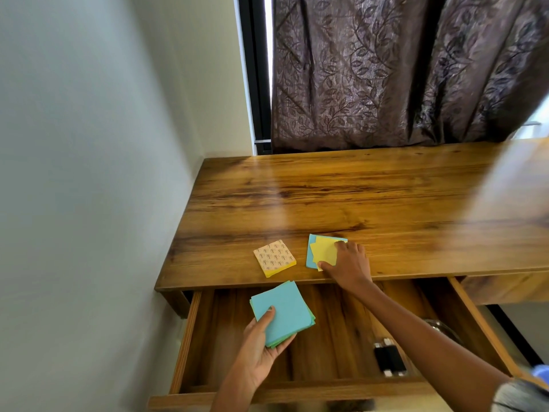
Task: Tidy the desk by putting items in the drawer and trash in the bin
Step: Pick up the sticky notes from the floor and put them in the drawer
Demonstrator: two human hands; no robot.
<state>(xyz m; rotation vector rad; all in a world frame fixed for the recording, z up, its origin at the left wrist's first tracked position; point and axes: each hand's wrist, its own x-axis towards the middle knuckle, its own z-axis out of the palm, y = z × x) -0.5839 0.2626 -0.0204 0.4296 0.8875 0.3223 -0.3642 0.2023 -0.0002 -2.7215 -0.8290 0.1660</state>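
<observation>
My left hand (261, 349) holds a stack of blue and green paper squares (286, 310) over the open wooden drawer (326, 391), thumb on top. My right hand (347, 266) rests on the desk (356, 197) with its fingers on a yellow paper square (323, 251) that lies over a blue one (310, 254). A patterned note pad (274, 257) with a yellow edge sits to the left of them near the desk's front edge.
Inside the drawer at the right lies a black object with white ends (389, 359). A grey wall (89, 173) closes the left side. A brown leaf-patterned curtain (386, 69) hangs behind the desk. A metal rim (442, 330) shows below the drawer's right side.
</observation>
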